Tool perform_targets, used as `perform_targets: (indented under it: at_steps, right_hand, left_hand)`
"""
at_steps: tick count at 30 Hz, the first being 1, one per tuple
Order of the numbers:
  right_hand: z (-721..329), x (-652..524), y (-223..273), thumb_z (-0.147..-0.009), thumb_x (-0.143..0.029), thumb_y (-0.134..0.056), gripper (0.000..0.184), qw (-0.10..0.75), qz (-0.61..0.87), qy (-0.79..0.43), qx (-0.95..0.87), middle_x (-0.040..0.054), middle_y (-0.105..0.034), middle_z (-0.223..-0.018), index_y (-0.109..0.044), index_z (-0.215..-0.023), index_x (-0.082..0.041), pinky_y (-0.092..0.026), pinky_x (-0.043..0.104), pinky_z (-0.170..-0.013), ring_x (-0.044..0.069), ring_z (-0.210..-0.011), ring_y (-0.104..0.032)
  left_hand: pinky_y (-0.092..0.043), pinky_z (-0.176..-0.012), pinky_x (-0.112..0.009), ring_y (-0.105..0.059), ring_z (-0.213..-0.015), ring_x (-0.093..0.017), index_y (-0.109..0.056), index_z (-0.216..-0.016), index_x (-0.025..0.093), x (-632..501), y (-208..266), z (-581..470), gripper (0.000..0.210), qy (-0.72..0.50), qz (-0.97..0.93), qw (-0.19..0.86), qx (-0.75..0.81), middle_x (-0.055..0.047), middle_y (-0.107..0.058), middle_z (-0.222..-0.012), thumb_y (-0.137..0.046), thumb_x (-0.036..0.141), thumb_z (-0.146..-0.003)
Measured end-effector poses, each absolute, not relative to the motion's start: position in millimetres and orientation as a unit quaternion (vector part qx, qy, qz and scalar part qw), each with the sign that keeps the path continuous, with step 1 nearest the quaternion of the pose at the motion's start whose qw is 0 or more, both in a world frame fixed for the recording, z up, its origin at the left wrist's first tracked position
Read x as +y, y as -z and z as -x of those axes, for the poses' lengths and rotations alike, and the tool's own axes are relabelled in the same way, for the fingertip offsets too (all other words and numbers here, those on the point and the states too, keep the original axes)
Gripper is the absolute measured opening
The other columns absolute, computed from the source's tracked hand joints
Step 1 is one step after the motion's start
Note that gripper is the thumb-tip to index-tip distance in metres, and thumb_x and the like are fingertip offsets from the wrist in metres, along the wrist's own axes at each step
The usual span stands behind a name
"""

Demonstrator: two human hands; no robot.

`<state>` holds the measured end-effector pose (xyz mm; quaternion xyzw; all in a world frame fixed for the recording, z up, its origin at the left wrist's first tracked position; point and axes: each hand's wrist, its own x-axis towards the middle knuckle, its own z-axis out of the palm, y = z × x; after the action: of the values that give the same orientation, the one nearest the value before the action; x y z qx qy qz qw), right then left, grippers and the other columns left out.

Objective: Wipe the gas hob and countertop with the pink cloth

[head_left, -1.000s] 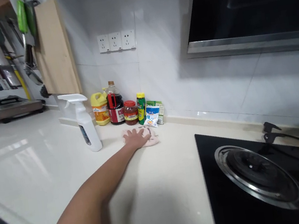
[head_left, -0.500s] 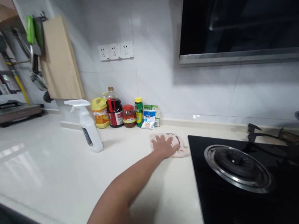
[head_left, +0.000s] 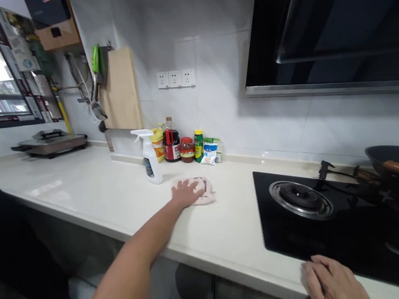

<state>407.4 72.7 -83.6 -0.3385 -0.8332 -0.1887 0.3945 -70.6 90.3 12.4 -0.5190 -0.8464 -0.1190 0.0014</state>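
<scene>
My left hand (head_left: pixel 184 194) presses down on a pale pink cloth (head_left: pixel 205 191) on the white countertop, its fingers spread over the cloth and bearing on it. A white spray bottle (head_left: pixel 151 164) stands upright just behind and left of that hand. My right hand (head_left: pixel 334 283) rests at the counter's front edge, by the near side of the black gas hob (head_left: pixel 287 236). Its fingers are curled in and nothing shows in them.
Along the wall stand a yellow jug (head_left: pixel 158 145), a dark sauce bottle (head_left: pixel 171 143), a red-lidded jar (head_left: pixel 187 150), a green container (head_left: pixel 199 147) and a white packet (head_left: pixel 209 154). A wok (head_left: pixel 391 156) sits on the hob. At left, a person's dark trousers (head_left: pixel 8 253) stand by the counter.
My left hand and the cloth have moved left, away from the hob and nearer the counter's front. My right hand has come into view. The camera view has shifted.
</scene>
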Motion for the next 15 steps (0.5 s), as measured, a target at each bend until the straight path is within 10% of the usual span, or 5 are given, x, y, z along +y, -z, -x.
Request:
perform_targets:
  at_steps: [15]
  right_hand:
    - [-395.8,41.0,87.5,-0.106,-0.038,-0.030,0.052,0.338,0.426,0.220,-0.810,0.0184,-0.061,-0.141,-0.072,-0.120,-0.013,-0.044,0.043,-0.100,0.033,-0.136,-0.052]
  left_hand:
    - [-0.026,-0.117,-0.060,-0.035,-0.145,-0.037,-0.057,-0.140,0.042,-133.4,-11.1,134.9,0.062,0.151,0.383,0.085,-0.907,-0.001,-0.053,-0.154,-0.046,0.071,-0.087]
